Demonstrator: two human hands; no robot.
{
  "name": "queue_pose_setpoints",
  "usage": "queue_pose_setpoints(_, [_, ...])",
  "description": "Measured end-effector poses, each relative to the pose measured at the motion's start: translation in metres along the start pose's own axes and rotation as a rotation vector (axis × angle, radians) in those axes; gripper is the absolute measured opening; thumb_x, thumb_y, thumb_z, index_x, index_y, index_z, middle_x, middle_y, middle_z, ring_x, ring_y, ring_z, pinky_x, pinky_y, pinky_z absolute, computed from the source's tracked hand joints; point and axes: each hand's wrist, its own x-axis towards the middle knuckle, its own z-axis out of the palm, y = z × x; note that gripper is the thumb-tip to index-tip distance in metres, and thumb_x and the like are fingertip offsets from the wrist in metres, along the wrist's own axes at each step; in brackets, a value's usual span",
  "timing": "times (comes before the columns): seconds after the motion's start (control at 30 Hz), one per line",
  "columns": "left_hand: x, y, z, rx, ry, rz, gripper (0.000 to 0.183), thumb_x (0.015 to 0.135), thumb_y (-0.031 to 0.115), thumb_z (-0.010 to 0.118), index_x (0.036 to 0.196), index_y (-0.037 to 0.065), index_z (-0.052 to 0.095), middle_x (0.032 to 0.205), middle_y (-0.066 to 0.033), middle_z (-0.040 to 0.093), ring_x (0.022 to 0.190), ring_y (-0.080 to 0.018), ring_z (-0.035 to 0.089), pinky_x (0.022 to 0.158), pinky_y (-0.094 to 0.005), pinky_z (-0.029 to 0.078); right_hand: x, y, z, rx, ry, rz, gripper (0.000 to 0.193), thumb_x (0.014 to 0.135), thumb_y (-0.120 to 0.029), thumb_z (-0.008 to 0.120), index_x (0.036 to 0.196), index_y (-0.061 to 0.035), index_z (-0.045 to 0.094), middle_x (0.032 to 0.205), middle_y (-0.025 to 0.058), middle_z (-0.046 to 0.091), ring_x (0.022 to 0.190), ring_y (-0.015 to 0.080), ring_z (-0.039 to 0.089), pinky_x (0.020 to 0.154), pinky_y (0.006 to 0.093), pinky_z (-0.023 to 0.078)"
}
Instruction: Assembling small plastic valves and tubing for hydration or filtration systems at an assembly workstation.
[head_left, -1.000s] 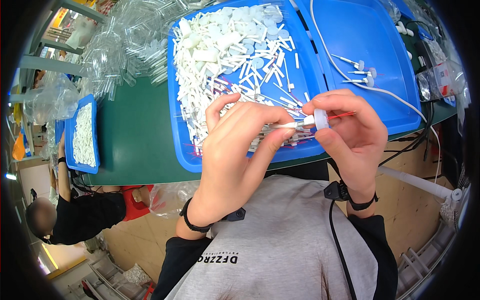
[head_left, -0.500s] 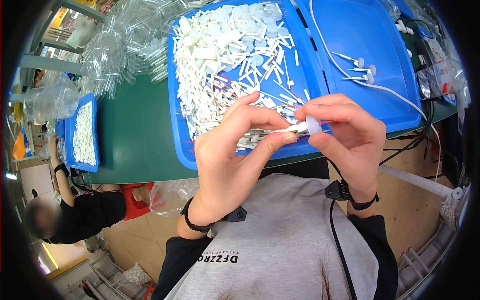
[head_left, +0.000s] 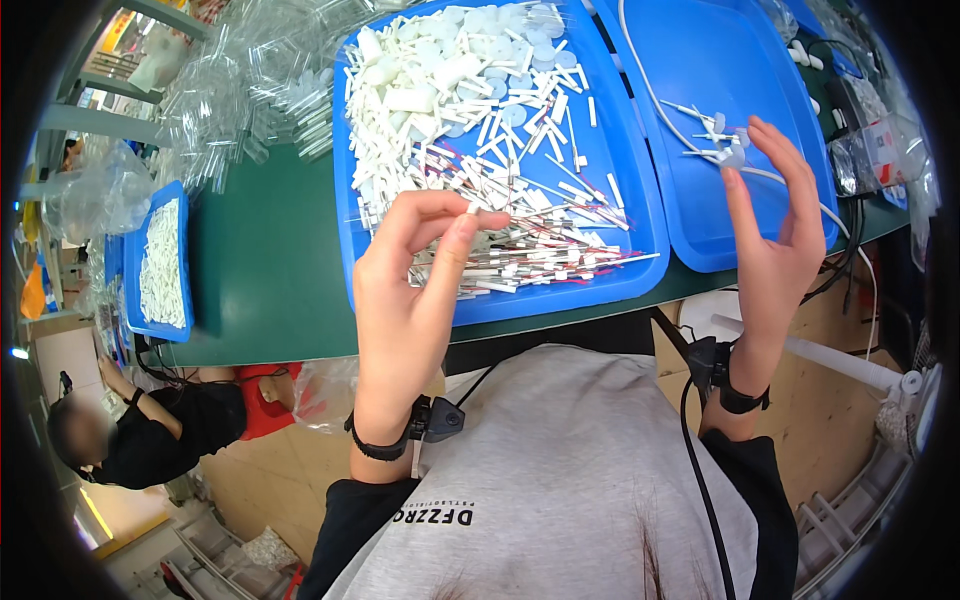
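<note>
My left hand (head_left: 405, 275) is over the near part of a blue tray (head_left: 655, 235), its thumb and forefinger pinching a small white tube piece (head_left: 472, 208). That tray is heaped with white tubes (head_left: 390, 140), translucent discs (head_left: 513, 115) and thin rods with red wires (head_left: 540, 260). Over a second blue tray (head_left: 705, 235) on the right, my right hand (head_left: 775, 240) has its thumb and forefinger spread, holding nothing that I can see. Close to its fingertips lie several slim assemblies with translucent discs (head_left: 733, 157).
A white cable (head_left: 650, 85) crosses the right tray. Clear plastic tubes (head_left: 250, 85) are piled at the far left of the green table (head_left: 265, 270). A smaller tray of white pieces (head_left: 160, 265) stands at left, near a seated person (head_left: 175, 430).
My hands have parted. The right one carried the disc assembly over to the right tray and let it go; the left drew back leftward and now pinches a small white tube piece.
</note>
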Motion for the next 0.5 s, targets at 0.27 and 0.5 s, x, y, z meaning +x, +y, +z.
queue_pose_setpoints(0.27, [-0.01, -0.005, -0.008, -0.111, 0.039, 0.1, 0.011, 0.092, 0.006, 0.06, 0.099, -0.003, 0.058, 0.09, -0.0092, 0.067, 0.087, -0.0134, 0.061, 0.078, -0.0257, 0.046, -0.004, -0.02, 0.027, -0.011, -0.435, -0.247, 0.016, 0.072, -0.001, 0.071, 0.087, -0.0016, 0.065, 0.089, 0.0077, 0.064, 0.089, 0.026, 0.058, 0.079, 0.0361, 0.044])
queue_pose_setpoints(0.5, [-0.014, -0.004, -0.012, -0.154, 0.031, 0.051, 0.012, 0.09, -0.001, 0.061, 0.101, -0.006, 0.058, 0.096, -0.0086, 0.061, 0.088, -0.0127, 0.061, 0.08, -0.0245, 0.048, -0.005, -0.031, 0.048, 0.013, -0.689, -0.33, 0.014, 0.074, -0.004, 0.07, 0.086, -0.0014, 0.063, 0.082, 0.0076, 0.057, 0.084, 0.0261, 0.054, 0.077, 0.0354, 0.043])
